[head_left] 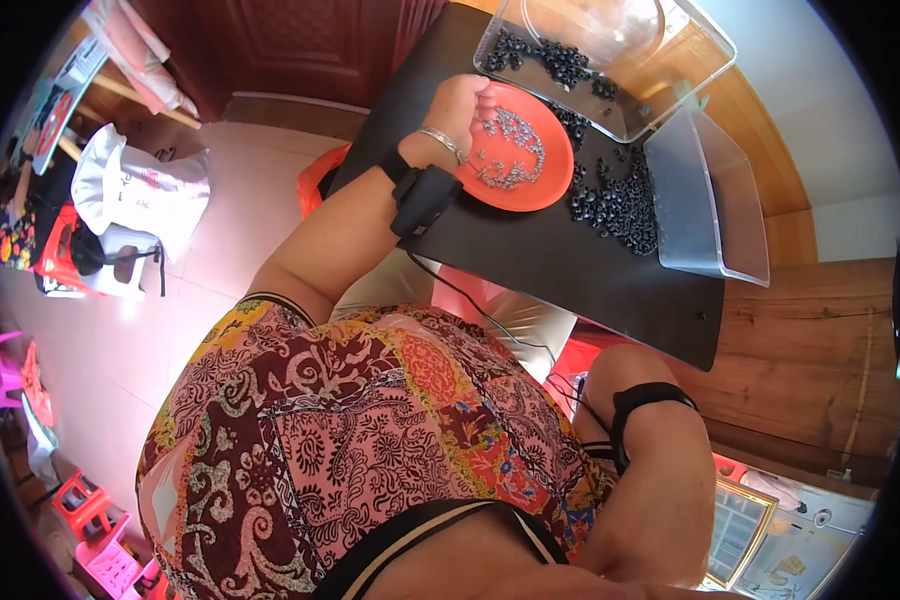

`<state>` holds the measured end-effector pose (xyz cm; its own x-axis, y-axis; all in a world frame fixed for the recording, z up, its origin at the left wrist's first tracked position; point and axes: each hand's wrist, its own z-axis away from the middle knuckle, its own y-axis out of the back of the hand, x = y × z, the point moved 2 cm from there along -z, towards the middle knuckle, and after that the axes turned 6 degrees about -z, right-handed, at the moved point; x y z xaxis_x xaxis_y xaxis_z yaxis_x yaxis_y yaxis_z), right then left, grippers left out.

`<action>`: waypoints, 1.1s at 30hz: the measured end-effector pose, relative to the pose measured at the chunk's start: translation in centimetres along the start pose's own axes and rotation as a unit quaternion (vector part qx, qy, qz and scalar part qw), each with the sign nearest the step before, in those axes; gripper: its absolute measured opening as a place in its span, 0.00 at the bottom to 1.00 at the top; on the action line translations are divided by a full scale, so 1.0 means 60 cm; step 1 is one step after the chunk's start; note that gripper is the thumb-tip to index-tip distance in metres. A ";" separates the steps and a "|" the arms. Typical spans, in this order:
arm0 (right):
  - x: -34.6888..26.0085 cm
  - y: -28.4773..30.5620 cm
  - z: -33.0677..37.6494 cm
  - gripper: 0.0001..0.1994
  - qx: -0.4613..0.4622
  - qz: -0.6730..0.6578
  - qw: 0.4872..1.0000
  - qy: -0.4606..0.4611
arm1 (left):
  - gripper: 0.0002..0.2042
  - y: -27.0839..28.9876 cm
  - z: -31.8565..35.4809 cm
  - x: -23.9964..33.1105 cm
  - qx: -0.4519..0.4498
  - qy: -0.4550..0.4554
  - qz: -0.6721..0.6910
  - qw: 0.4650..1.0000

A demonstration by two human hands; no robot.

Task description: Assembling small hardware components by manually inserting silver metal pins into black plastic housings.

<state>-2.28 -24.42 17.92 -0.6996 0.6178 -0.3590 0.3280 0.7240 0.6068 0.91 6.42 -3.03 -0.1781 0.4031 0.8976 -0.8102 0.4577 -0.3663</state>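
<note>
My left hand (457, 110) is at the upper left rim of a round orange-red plate (560, 185). Its fingers curl inward over the plate's edge, and whatever they may hold is hidden. Small silvery-grey pieces (535, 150) lie scattered in a loose ring on the plate. A bracelet and a black strapped device (427, 200) sit on my left wrist and forearm. My right arm (660, 480) is sharply bent, its elbow beside the table's near edge and a black strap round the forearm. The right hand lies outside the view.
Shiny black pieces (620, 205) are heaped on the dark table (610, 290) right of the plate. Beyond stands a clear bin (660, 110) with more black pieces; a second clear bin (710, 200) is at the right. A black cable (490, 318) crosses my lap.
</note>
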 end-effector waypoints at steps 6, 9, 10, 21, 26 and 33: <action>0.019 -0.011 0.023 0.12 0.133 -0.265 0.940 -0.168 | 0.10 0.000 -0.004 -0.001 -0.013 -0.035 0.049 0.998; 0.024 -0.016 0.036 0.07 0.110 -0.219 0.956 -0.160 | 0.09 -0.005 -0.007 -0.001 -0.040 -0.024 0.046 0.998; 0.024 -0.017 0.040 0.09 0.102 -0.203 0.961 -0.158 | 0.09 -0.008 -0.007 -0.001 -0.047 -0.023 0.045 0.998; -0.009 -0.047 0.016 0.09 0.021 -0.278 0.957 -0.078 | 0.09 0.007 -0.017 0.002 -0.048 -0.011 0.041 0.998; 0.014 -0.038 0.016 0.07 0.110 -0.257 0.956 -0.089 | 0.09 0.014 -0.017 0.006 -0.053 -0.018 0.040 0.998; 0.018 -0.043 0.029 0.07 0.079 -0.265 0.949 -0.152 | 0.09 0.011 -0.016 0.005 -0.060 -0.007 0.050 0.997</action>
<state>-2.76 -25.09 14.78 -0.5849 0.1970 -0.7868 0.0895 0.9798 0.1787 0.89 7.62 -3.21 -0.2638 0.4413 0.8577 -0.7146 0.5079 -0.4811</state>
